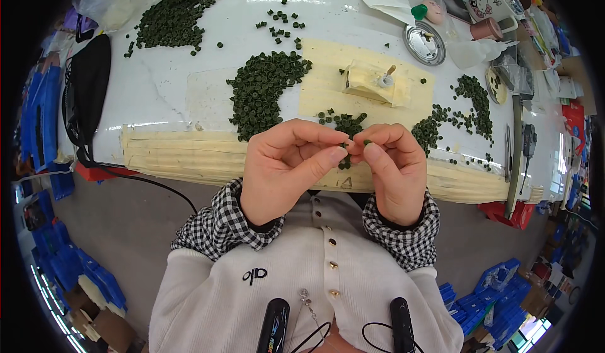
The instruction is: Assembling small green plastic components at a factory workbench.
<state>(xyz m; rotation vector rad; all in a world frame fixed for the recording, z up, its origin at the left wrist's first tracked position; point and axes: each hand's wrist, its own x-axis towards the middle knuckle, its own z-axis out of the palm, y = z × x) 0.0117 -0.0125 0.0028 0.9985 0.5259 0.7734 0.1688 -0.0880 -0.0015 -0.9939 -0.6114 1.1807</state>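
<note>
My left hand (pixel 287 167) is closed in a pinch on a small dark green part (pixel 344 145), mostly hidden by thumb and forefinger. Close beside it, my right hand (pixel 394 167) pinches another small green part (pixel 367 142) between thumb and fingertips. Both hands are held over the table's taped front edge (pixel 189 157). Just beyond the fingertips lies a little cluster of green parts (pixel 348 124). A larger heap of short, spool-like green parts (pixel 261 94) spreads to the left of it, and smaller green pieces (pixel 428 129) lie to the right.
Behind my hands stands a tape-covered block (pixel 378 87) with an upright peg on a yellow taped patch (pixel 321 57). Another green heap (pixel 176 16) lies far left. A round metal lid (pixel 425 43), a squeeze bottle (pixel 472 53) and tweezers (pixel 508 151) sit at the right.
</note>
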